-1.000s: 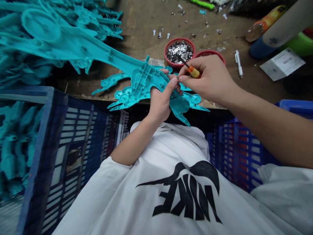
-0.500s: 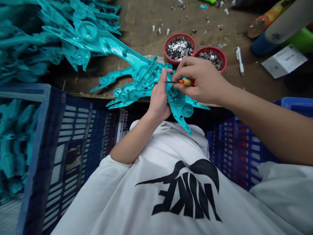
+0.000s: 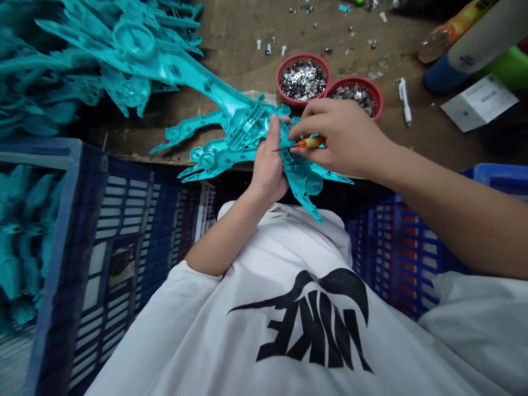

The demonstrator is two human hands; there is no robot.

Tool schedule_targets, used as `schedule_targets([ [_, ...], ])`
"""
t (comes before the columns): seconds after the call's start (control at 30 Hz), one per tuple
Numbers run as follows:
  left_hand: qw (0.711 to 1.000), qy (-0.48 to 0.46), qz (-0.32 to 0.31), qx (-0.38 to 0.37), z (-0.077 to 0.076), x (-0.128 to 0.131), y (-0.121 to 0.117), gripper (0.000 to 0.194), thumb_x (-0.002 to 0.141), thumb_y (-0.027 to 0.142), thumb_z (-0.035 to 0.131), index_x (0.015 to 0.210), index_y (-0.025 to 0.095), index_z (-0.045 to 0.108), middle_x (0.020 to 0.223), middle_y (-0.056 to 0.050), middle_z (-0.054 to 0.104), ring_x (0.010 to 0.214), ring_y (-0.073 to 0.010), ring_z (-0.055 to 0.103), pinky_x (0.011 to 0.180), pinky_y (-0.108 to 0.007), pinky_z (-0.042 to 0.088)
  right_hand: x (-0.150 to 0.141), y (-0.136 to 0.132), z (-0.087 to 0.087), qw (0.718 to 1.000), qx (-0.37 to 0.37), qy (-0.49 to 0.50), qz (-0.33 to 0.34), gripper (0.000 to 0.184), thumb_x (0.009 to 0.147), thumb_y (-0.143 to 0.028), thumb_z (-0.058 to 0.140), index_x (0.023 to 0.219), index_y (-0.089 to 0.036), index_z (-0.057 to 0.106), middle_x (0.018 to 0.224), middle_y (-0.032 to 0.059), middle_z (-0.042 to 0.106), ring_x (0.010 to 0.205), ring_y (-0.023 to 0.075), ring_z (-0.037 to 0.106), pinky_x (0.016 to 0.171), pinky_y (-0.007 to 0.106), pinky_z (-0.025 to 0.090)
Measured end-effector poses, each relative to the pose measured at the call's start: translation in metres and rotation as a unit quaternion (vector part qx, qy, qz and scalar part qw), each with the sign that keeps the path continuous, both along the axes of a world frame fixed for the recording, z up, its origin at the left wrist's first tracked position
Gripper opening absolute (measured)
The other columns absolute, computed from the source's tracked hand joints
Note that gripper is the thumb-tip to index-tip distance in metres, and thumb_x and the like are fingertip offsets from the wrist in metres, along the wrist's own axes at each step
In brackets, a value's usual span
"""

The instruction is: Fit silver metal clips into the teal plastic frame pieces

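Observation:
A turquoise plastic part (image 3: 218, 93), long and branched like half of a toy dinosaur shell, lies across the table's front edge. My left hand (image 3: 270, 165) is wrapped round its middle, thumb on top. In my right hand (image 3: 334, 135) is a small screwdriver (image 3: 311, 142) with an orange and yellow handle, its thin shaft pointing left over the part near my left thumb. Whether the tip touches the part I cannot tell. Just beyond my right hand stand two red baskets, one (image 3: 303, 81) full of small metal pieces, the other (image 3: 358, 98) partly hidden by the hand.
More turquoise parts (image 3: 45, 82) are heaped at the back left. Blue crates stand at my left (image 3: 76, 231) and right (image 3: 396, 247). A white pen (image 3: 405, 103), a small white box (image 3: 479, 103) and a rolled item (image 3: 462, 60) lie at the right. Loose metal bits are scattered behind the baskets.
The screwdriver has tilted, its tip shifting slightly down and left, as my right hand turned. The turquoise part's long end has swung a little to the left.

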State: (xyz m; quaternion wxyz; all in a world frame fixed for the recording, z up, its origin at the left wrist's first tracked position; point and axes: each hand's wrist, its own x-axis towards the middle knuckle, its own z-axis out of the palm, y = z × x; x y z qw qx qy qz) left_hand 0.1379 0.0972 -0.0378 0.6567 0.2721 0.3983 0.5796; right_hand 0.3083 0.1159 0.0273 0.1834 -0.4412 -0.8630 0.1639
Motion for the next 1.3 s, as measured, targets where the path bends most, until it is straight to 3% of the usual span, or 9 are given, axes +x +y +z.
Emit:
schedule_targets([
  [0.1, 1.0, -0.015, 0.012, -0.016, -0.001, -0.003, 0.003, 0.064, 0.121, 0.093, 0.058, 0.125, 0.03, 0.07, 0.126, -0.008, 0.081, 0.148, -0.0319, 0.081, 0.12, -0.048, 0.072, 0.002, 0.002, 0.005, 0.984, -0.076, 0.156, -0.03, 0.042, 0.101, -0.047, 0.096, 0.137, -0.026, 0.092, 0.126, 0.0115, 0.091, 0.114, 0.0354, 0.083, 0.105, 0.054, 0.067],
  [0.2, 0.998, 0.028, 0.05, -0.006, -0.003, -0.009, 0.01, 0.069, 0.114, 0.101, 0.061, 0.13, 0.034, 0.069, 0.129, -0.008, 0.081, 0.142, -0.0303, 0.08, 0.114, -0.044, 0.073, 0.002, -0.005, 0.009, 0.968, -0.114, 0.223, -0.017, 0.047, 0.109, -0.051, 0.086, 0.149, -0.026, 0.089, 0.143, 0.0118, 0.089, 0.132, 0.0382, 0.083, 0.114, 0.056, 0.067],
  [0.33, 0.994, 0.026, 0.11, 0.007, -0.003, -0.014, 0.019, 0.062, 0.123, 0.093, 0.045, 0.129, 0.034, 0.064, 0.125, -0.006, 0.079, 0.138, -0.0239, 0.081, 0.119, -0.038, 0.07, -0.005, -0.017, 0.004, 0.992, -0.068, 0.104, 0.015, 0.048, 0.125, -0.04, 0.056, 0.161, -0.031, 0.086, 0.144, 0.0123, 0.089, 0.136, 0.039, 0.082, 0.119, 0.061, 0.064],
  [0.53, 0.989, 0.001, 0.145, 0.039, 0.002, -0.01, 0.015, 0.052, 0.132, 0.078, 0.032, 0.127, 0.034, 0.059, 0.116, -0.004, 0.075, 0.126, -0.0211, 0.082, 0.121, -0.038, 0.07, -0.014, -0.026, -0.013, 0.999, 0.029, 0.014, 0.004, 0.06, 0.126, -0.031, 0.046, 0.18, -0.021, 0.071, 0.142, 0.0199, 0.084, 0.13, 0.0386, 0.079, 0.11, 0.057, 0.066],
  [0.67, 0.99, 0.011, 0.128, 0.049, 0.002, -0.012, 0.011, 0.043, 0.13, 0.079, 0.05, 0.14, 0.038, 0.062, 0.129, -0.005, 0.08, 0.136, -0.0232, 0.083, 0.121, -0.039, 0.071, -0.018, -0.03, -0.016, 0.998, 0.06, -0.033, -0.015, 0.061, 0.127, -0.024, 0.039, 0.176, -0.016, 0.073, 0.138, 0.0219, 0.081, 0.124, 0.0382, 0.078, 0.108, 0.056, 0.064],
  [0.77, 0.991, 0.012, 0.109, 0.074, 0.002, -0.013, 0.006, 0.031, 0.125, 0.056, 0.077, 0.149, 0.043, 0.064, 0.141, -0.003, 0.083, 0.147, -0.0245, 0.082, 0.126, -0.04, 0.07, -0.021, -0.034, -0.015, 0.997, 0.055, -0.048, -0.029, 0.057, 0.128, -0.034, 0.046, 0.179, -0.022, 0.069, 0.142, 0.0203, 0.077, 0.125, 0.0395, 0.076, 0.108, 0.056, 0.064],
  [0.83, 0.991, 0.014, 0.102, 0.086, 0.005, -0.012, 0.002, 0.041, 0.119, 0.039, 0.086, 0.153, 0.046, 0.065, 0.149, -0.001, 0.083, 0.152, -0.0245, 0.082, 0.128, -0.041, 0.069, -0.022, -0.037, -0.014, 0.997, 0.049, -0.051, -0.034, 0.057, 0.127, -0.041, 0.054, 0.181, -0.026, 0.066, 0.147, 0.0201, 0.075, 0.128, 0.0417, 0.076, 0.109, 0.057, 0.064],
  [1.1, 0.991, 0.042, 0.104, 0.069, 0.012, -0.006, -0.006, 0.047, 0.119, 0.038, 0.086, 0.158, 0.048, 0.063, 0.149, -0.001, 0.085, 0.155, -0.0285, 0.083, 0.122, -0.046, 0.074, -0.02, -0.047, -0.001, 0.992, 0.089, -0.077, -0.049, 0.056, 0.13, -0.037, 0.041, 0.175, -0.022, 0.072, 0.135, 0.019, 0.084, 0.118, 0.0386, 0.077, 0.096, 0.05, 0.062],
  [1.3, 0.99, 0.02, 0.111, 0.079, 0.009, -0.006, -0.005, 0.055, 0.117, 0.03, 0.085, 0.159, 0.05, 0.057, 0.139, 0.001, 0.087, 0.153, -0.0273, 0.085, 0.119, -0.044, 0.076, -0.021, -0.043, 0.001, 0.994, 0.077, -0.075, -0.016, 0.058, 0.132, -0.042, 0.035, 0.166, -0.019, 0.077, 0.129, 0.0197, 0.084, 0.119, 0.0389, 0.077, 0.099, 0.052, 0.061],
])
